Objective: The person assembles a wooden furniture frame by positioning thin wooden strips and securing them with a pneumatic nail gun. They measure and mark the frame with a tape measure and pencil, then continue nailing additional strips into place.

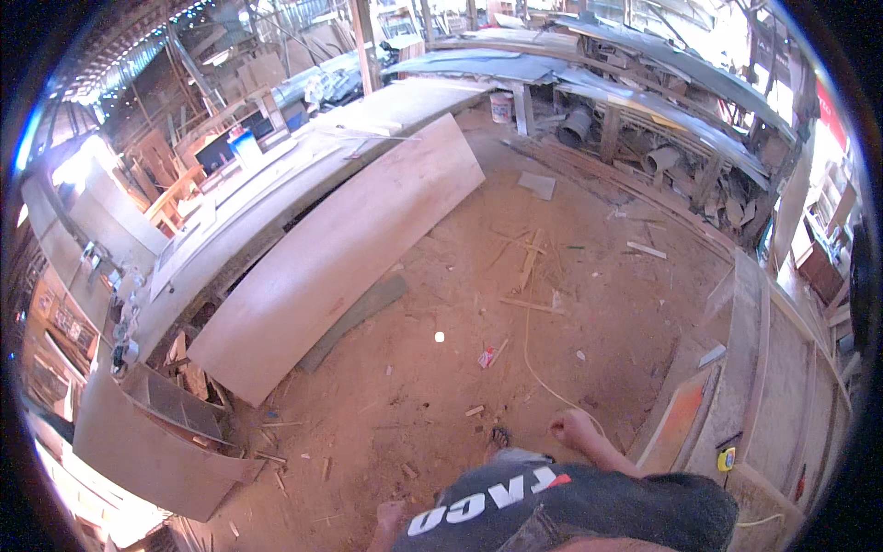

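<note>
While the right hand (572, 427) hangs curled and empty beside a thin cord (538, 368) trailing over the sawdust floor (414, 386), the left hand (390, 515) shows too little to tell its grip. Loose offcuts (526, 262) and that cord could likely trip a step; a plywood sheet (340, 248) lies well apart.
</note>
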